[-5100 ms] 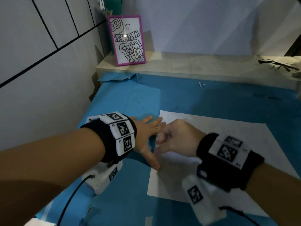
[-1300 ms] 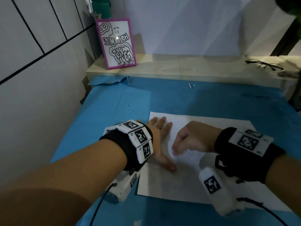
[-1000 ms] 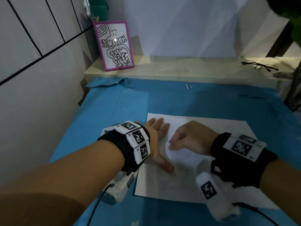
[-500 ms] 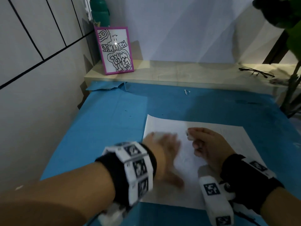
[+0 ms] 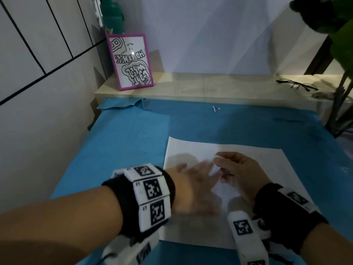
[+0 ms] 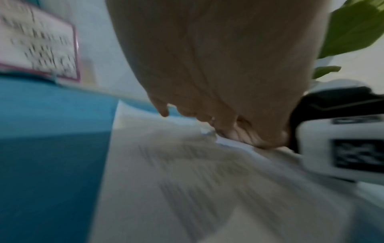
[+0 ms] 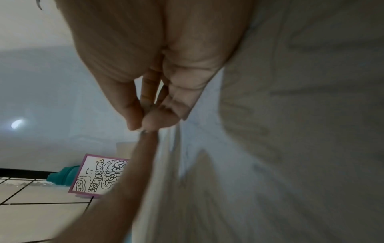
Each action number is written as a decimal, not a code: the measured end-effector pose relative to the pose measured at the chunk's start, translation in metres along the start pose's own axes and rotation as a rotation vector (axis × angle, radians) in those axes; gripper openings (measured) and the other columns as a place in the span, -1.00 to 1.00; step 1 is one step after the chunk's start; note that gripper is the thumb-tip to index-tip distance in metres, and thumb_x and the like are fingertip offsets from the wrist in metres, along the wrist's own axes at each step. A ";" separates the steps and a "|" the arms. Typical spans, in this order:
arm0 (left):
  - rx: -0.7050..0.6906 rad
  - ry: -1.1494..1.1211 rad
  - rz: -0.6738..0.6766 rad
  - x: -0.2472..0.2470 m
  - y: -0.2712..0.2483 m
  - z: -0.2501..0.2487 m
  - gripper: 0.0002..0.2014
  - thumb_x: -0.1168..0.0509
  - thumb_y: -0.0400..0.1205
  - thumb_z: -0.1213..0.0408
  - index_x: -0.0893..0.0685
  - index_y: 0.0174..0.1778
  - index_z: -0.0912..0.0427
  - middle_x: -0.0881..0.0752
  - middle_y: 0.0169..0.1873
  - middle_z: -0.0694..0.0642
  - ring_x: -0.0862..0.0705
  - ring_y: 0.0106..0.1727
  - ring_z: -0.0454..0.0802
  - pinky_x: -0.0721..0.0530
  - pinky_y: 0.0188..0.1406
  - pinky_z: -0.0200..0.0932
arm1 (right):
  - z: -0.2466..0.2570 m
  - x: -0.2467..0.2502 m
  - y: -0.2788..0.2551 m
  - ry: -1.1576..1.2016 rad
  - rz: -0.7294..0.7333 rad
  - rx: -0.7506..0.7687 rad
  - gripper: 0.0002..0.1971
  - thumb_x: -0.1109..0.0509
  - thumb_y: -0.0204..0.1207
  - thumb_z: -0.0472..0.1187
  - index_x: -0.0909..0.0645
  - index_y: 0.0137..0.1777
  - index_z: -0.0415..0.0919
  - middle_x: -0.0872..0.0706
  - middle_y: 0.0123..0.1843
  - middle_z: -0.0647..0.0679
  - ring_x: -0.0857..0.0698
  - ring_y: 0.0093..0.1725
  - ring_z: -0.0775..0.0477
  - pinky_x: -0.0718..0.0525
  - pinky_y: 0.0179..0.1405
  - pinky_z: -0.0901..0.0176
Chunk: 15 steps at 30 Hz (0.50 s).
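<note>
On the blue table covering (image 5: 133,142), a white rectangular paper sheet (image 5: 254,157) is laid flat. The blurred left hand (image 5: 192,183) is spread over its left part, fingers straight and empty. A small white object (image 5: 218,160) is pinched between thumb and forefinger by the right hand (image 5: 238,175) above the sheet.

White sheet (image 5: 194,148) lies flat on blue tabletop (image 5: 133,142), white bit (image 5: 219,160) pinched above.

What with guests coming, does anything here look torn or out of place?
The blue paper table covering is ripped and curling at its far left corner, below the pink-framed drawing. A small white scrap lies loose nearby.
</note>
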<state>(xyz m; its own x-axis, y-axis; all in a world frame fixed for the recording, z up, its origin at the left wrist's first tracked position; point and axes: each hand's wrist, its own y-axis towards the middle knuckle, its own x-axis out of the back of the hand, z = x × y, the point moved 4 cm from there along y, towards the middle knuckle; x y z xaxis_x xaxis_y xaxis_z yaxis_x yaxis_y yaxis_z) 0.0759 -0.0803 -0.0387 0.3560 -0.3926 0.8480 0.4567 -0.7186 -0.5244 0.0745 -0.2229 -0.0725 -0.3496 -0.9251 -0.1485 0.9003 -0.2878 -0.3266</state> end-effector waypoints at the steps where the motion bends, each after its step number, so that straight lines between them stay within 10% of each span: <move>1: -0.016 0.002 0.063 -0.010 -0.001 -0.003 -0.21 0.12 0.67 -0.30 0.33 0.66 0.00 0.36 0.64 -0.02 0.30 0.66 -0.05 0.16 0.64 0.15 | 0.000 0.000 0.000 -0.005 -0.003 0.001 -0.92 -0.44 0.44 -0.44 -0.65 -0.10 -0.34 -0.63 -0.34 -0.20 -0.56 -0.55 0.07 -0.56 -0.61 0.29; 6: 0.420 -0.019 -0.091 0.003 0.012 0.072 -0.20 0.17 0.68 -0.28 0.21 0.68 0.18 0.26 0.67 0.08 0.20 0.68 0.03 0.07 0.61 0.19 | 0.005 -0.002 -0.004 -0.044 -0.017 -0.002 -0.94 -0.44 0.43 -0.46 -0.69 -0.12 -0.37 -0.67 -0.33 -0.19 -0.57 -0.48 -0.02 -0.62 -0.59 0.24; 15: 0.244 -0.206 -0.035 -0.003 0.022 0.052 0.22 -0.32 0.35 -0.44 0.34 0.65 -0.02 0.36 0.65 -0.01 0.31 0.66 0.00 0.22 0.63 0.18 | 0.023 -0.020 0.010 -0.602 0.002 -0.003 -0.84 -0.56 0.36 -0.29 -0.71 -0.11 -0.36 -0.66 -0.38 -0.13 -0.58 -0.47 0.01 -0.57 -0.63 0.31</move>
<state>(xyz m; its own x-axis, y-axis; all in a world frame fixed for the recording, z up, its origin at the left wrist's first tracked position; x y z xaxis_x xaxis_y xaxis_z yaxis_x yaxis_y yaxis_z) 0.1272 -0.0652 -0.0572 0.4830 -0.2273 0.8456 0.6450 -0.5608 -0.5192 0.0965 -0.2130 -0.0515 -0.1391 -0.9037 0.4049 0.8997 -0.2862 -0.3297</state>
